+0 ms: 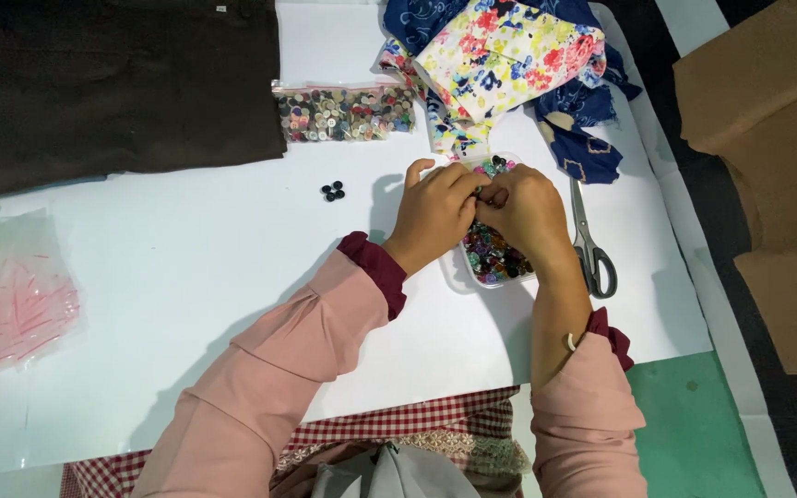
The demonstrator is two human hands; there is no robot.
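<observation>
Buttons (493, 254) of many colours are filling a clear plastic tray (458, 277) that is lying on the white table sheet (232, 277), and both hands are working directly above it. Nearest the camera, pink sleeves with dark red cuffs are reaching forward over a red checked cloth (398, 424). The left hand (433, 214) and right hand (525, 207) are meeting over the tray's middle, fingertips pinched narrowly together around something small between them; what it is cannot be told. Scissors (588, 242) with grey handles are lying just beside the right hand, on its outer side. A few dark buttons (332, 191) are sitting apart on the sheet, left of the hands. Farther back, a clear bag of mixed buttons (343, 112) is resting near a dark brown cloth (113, 92), and floral fabric pieces (509, 55) in blue and yellow are piling up beyond the tray. Cardboard (767, 138) is lying at the far right.
</observation>
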